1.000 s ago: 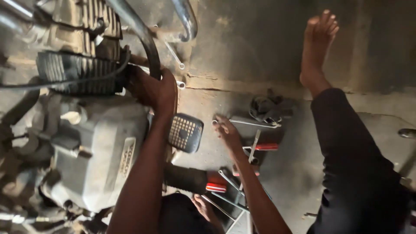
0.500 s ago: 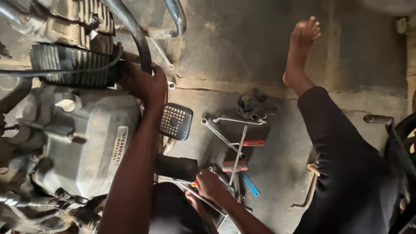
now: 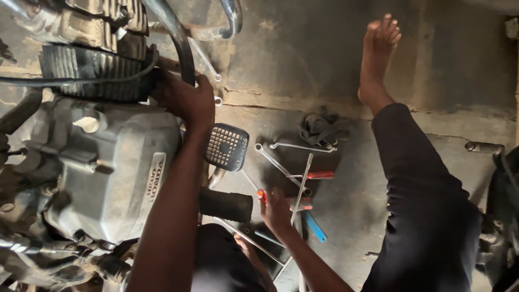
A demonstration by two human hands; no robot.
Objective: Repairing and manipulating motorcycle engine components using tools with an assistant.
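A stained, dusty concrete floor (image 3: 335,59) lies under me, with a motorcycle engine (image 3: 102,178) filling the left of my view. My left hand (image 3: 186,100) is closed around the dark frame tube (image 3: 178,48) just above the engine's finned cylinder (image 3: 81,78), fingers wrapped over it, which seems to steady me against the machine while I reach down. My right hand (image 3: 277,211) is low among the tools spread on the floor, fingers curled at an orange-tipped tool (image 3: 261,194); I cannot tell whether they have truly closed on it or only touch it. Just beside that hand lie a long thin rod (image 3: 301,186), a red-handled screwdriver (image 3: 320,174) and a blue-handled tool (image 3: 313,226), all kept near, within arm's reach. A ring spanner (image 3: 275,161) lies slightly farther, and a second spanner (image 3: 303,146) beyond it, next to a crumpled dark rag (image 3: 320,127). Between my arms sit the square ridged brake pedal (image 3: 227,146) and the black rubber footpeg (image 3: 226,205). To the right my leg in dark trousers (image 3: 427,200) stretches out, bare foot (image 3: 378,54) at the far side.
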